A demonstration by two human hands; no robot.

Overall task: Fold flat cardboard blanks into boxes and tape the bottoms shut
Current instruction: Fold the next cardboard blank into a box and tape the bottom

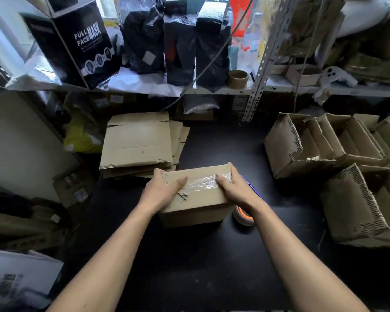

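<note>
black table (pixel 212 266) | shelf (pixel 279 87) behind | left hand (pixel 161 190), right hand (pixel 236 190) grip taped box (pixel 198 197)

"FULL FACE MASK" is printed in white letters on the side of a black box (pixel 77 41) standing tilted on the shelf (pixel 279 87) at upper left. Smaller print and round pictures below those words cannot be read. No other text is legible.
</note>
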